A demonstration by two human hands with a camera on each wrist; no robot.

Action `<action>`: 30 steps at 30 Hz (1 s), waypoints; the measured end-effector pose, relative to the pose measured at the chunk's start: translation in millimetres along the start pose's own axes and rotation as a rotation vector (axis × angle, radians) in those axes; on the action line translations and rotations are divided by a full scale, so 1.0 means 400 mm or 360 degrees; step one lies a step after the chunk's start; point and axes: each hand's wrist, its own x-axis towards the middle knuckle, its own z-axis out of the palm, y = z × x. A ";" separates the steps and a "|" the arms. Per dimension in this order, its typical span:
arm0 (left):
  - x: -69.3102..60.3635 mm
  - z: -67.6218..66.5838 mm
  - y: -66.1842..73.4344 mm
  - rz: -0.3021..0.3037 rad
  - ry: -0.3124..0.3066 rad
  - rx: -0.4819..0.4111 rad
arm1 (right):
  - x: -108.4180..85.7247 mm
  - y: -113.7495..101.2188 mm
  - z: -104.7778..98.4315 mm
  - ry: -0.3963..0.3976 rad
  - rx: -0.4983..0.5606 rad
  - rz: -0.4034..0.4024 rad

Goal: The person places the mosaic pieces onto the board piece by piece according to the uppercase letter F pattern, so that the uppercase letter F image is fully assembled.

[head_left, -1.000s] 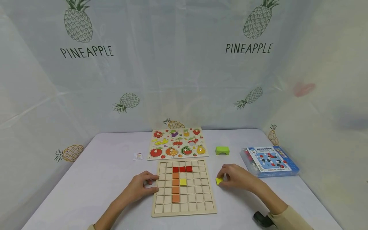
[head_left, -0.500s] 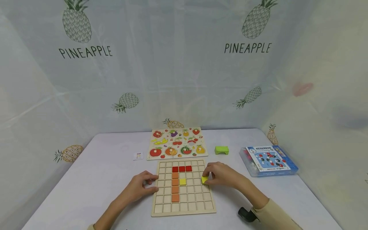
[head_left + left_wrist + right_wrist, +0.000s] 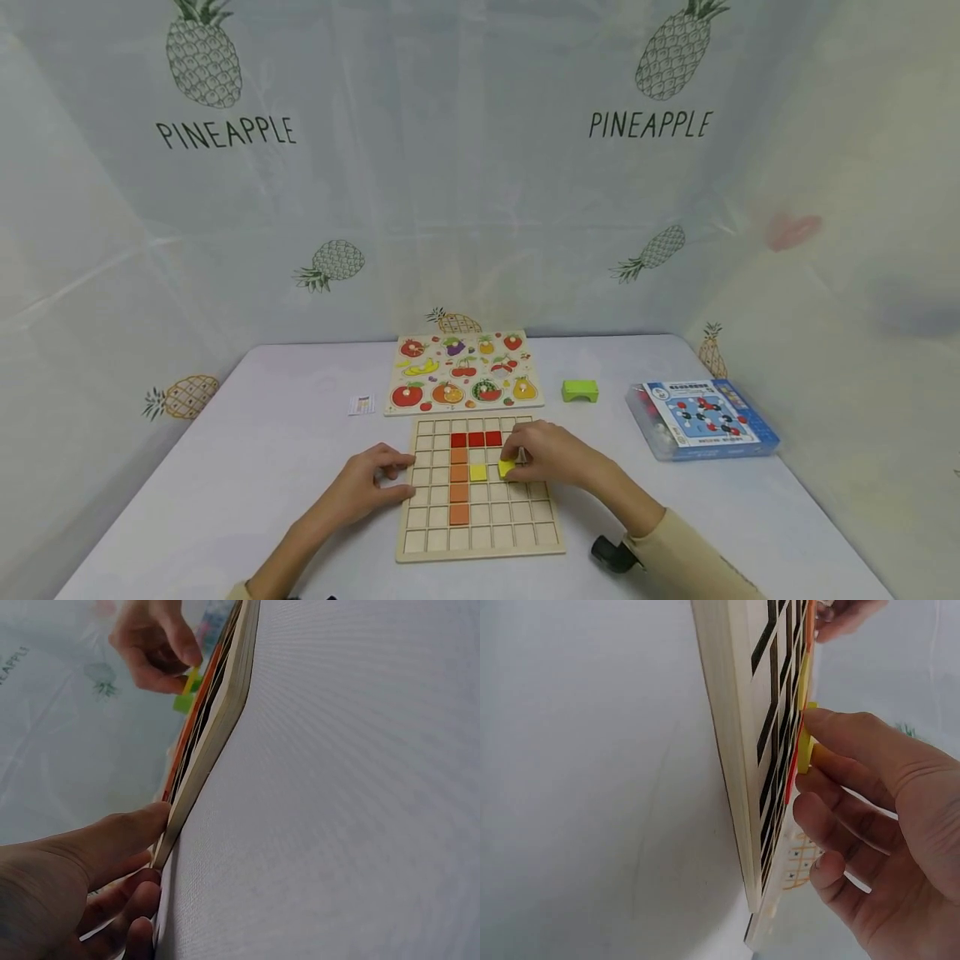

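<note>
My right hand [image 3: 551,454] pinches a yellow square tile [image 3: 506,469] between thumb and fingers, over the right half of a wooden grid board [image 3: 480,553]. In the right wrist view that yellow tile [image 3: 805,750] stands up from the board's face, its lower part near the grid. At the board's left edge, my left hand [image 3: 367,483] rests with thumb and forefinger spread apart, touching the rim. Set in the grid are a row of red tiles [image 3: 476,439], a column of orange tiles [image 3: 459,493] and a second yellow tile [image 3: 478,472].
Behind the grid board lies a fruit puzzle board [image 3: 465,372]. A green arch block [image 3: 580,391] and a blue boxed set [image 3: 705,419] stand to the right. A small printed card [image 3: 362,405] lies on the left of the white table [image 3: 300,392].
My right hand has carried the yellow tile leftward, from the table beside the grid board to over its squares. The left hand has stayed at the board's edge.
</note>
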 end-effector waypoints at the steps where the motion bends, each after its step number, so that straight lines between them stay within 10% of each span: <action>1: 0.001 0.000 -0.001 0.0003 0.0003 0.0002 | 0.002 -0.001 0.002 0.0006 0.0002 -0.0003; 30: 0.002 0.002 -0.005 -0.0018 0.0000 0.0003 | 0.026 -0.019 0.033 0.0015 0.0002 -0.0005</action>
